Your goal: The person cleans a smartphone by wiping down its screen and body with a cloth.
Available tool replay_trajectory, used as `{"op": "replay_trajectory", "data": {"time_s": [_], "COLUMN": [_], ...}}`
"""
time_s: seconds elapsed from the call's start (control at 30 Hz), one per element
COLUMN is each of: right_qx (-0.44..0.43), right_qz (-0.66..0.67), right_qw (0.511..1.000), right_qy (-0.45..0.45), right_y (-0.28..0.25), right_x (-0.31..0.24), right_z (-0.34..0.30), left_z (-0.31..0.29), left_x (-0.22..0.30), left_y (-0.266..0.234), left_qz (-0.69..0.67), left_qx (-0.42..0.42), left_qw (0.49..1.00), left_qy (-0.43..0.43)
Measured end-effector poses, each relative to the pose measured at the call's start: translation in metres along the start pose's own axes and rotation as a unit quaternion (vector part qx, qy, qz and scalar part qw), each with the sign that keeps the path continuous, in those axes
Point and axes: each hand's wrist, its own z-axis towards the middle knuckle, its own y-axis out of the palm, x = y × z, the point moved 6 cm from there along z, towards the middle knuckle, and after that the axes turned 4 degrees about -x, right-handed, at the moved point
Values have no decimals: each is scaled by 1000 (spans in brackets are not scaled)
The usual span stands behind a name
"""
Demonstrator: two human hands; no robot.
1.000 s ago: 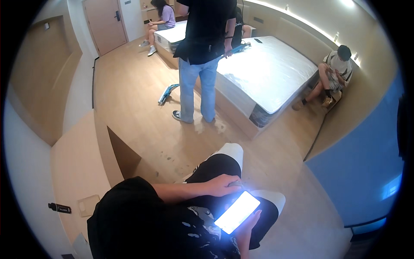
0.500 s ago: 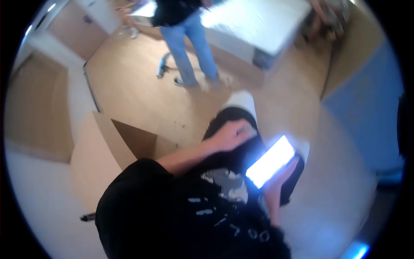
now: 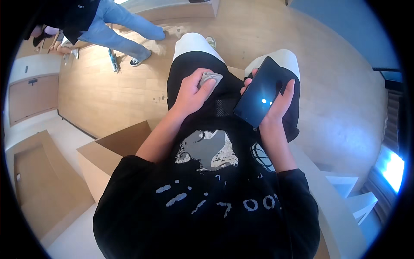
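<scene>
Pale wood floor (image 3: 116, 93), bluish wall (image 3: 338, 30), perhaps a window (image 3: 393, 169).

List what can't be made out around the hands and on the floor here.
All in the head view:
Crumpled grey cloth: its lower part is hidden by the left hand.
Phone: its back faces away from the camera.
Right hand: its palm is mostly behind the phone.
Standing person: head cut off by the upper-left rim.
Blue tool: too small to identify.
</scene>
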Motion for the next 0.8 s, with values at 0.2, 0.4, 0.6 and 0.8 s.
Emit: {"op": "replay_trajectory", "data": {"time_s": [0.2,0.4,0.6,0.8], "right_qx": [-29,-7,113,176], "right_qz": [-11,-28,-172,-187], "right_qw": [999,1000,978,966], "right_qy": [13,-2,-15,40], "right_y": [2,13,15,4], "right_x": [1,-1,-3,0], "right_z": [7,12,9,5], "left_z": [-5,-10,4,43], "left_x": [7,-9,7,46], "left_y": [-15,-26,-10,9], "left_qz": [38,41,-9,1], "left_qx": [20,36,9,-6], "left_qw": [999,998,1000,994], "left_qy": [12,-8,1,112]}}
